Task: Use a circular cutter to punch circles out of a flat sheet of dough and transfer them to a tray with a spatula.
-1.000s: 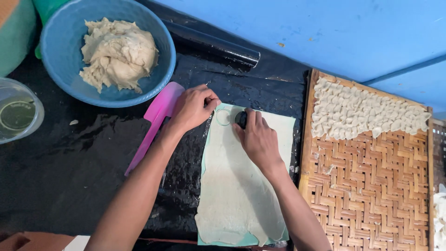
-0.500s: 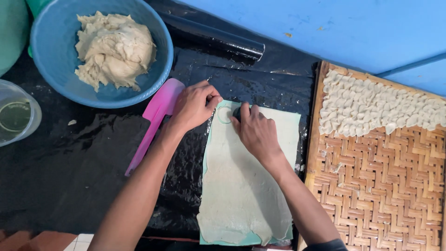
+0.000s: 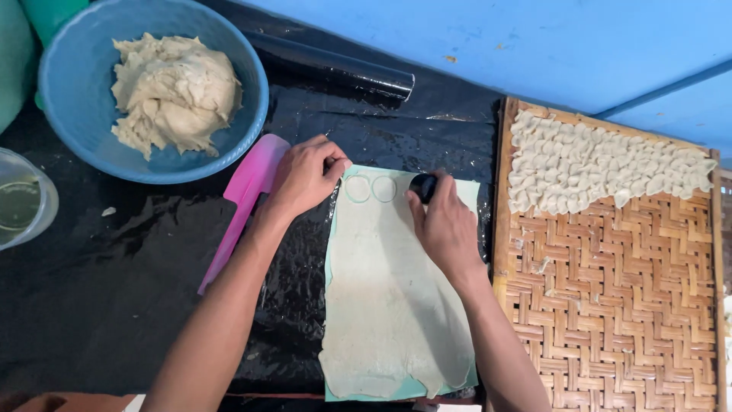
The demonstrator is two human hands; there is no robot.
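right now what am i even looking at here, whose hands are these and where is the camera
There is no machine here: these are a person's two bare hands, filmed by one camera worn on the head, looking down.

The left hand presses on the top left edge of a thin, pale rolled-out sheet of dough, which lies on a black plastic-covered surface. The right hand holds a small dark round cutter on the sheet; two ring marks show beside it.

Around them lie a blue round bowl of pale dough, a pink plastic scraper, a black roll, a clear cup of liquid and a woven bamboo tray carrying rows of small pale folded pieces.
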